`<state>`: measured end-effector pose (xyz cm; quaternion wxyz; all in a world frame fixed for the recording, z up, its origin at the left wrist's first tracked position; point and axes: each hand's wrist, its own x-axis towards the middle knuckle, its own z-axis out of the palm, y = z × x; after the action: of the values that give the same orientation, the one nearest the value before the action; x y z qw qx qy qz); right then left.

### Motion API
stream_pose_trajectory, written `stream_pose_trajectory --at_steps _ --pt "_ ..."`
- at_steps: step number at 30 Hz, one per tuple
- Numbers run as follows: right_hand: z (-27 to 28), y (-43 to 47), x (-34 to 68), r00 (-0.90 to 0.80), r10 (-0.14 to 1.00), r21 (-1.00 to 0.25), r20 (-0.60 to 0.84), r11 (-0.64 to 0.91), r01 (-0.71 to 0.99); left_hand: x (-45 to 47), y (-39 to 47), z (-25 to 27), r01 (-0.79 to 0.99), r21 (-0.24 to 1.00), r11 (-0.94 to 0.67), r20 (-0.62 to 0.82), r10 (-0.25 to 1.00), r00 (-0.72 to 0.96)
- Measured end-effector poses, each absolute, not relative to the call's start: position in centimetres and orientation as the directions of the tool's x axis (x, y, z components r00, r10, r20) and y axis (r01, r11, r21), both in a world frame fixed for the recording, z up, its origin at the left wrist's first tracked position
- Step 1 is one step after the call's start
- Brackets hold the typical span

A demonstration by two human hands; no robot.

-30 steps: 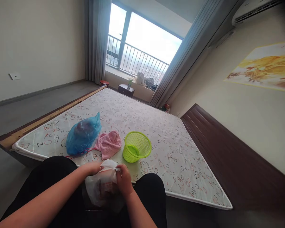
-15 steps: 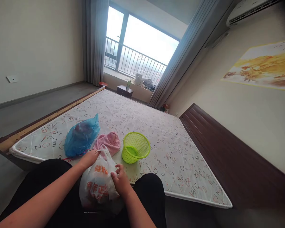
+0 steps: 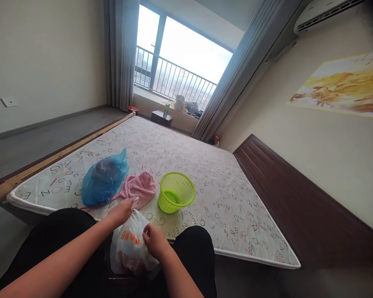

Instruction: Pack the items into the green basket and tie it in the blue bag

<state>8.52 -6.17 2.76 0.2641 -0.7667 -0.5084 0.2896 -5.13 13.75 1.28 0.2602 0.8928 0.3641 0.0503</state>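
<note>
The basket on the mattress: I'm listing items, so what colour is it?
Lime green, seen clearly in the head view: the basket.

My arms are bare from the near edge of the frame up to the wrists, no sleeves showing anywhere, so short sleeves or none, can't tell which. Left hand (image 3: 122, 210) bare: no glove, watch or bracelet. Right hand (image 3: 153, 241) bare too; whether it carries a ring is too small to tell. Nails short, no visible polish. Legs in plain black trousers (image 3: 65, 236), matte fabric, no pattern, logo or seam detail visible; both knees show, left one broader in frame, right one (image 3: 195, 248) nearer the bed edge. Nothing else of my body in view, no shoes, no torso.
</note>
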Motion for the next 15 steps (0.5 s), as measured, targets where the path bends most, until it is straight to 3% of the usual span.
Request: stream_pose_trajectory --at_steps 6,11,15 --pt "2.5 -5.9 8.6 0.32 0.939 -0.734 -0.126 -0.306 0.607 -4.8 12.2 2.0 0.475 0.569 -0.671 0.01 0.583 0.812" --pt "2.8 -6.0 8.4 0.303 0.945 -0.761 -0.122 -0.286 0.583 -5.2 11.7 1.6 0.441 0.666 -0.602 -0.253 0.374 0.892" --pt "2.8 -6.1 8.3 0.289 0.951 -0.758 -0.11 -0.269 0.594 -5.7 11.1 0.9 0.487 0.639 -0.595 -0.407 0.275 0.871"
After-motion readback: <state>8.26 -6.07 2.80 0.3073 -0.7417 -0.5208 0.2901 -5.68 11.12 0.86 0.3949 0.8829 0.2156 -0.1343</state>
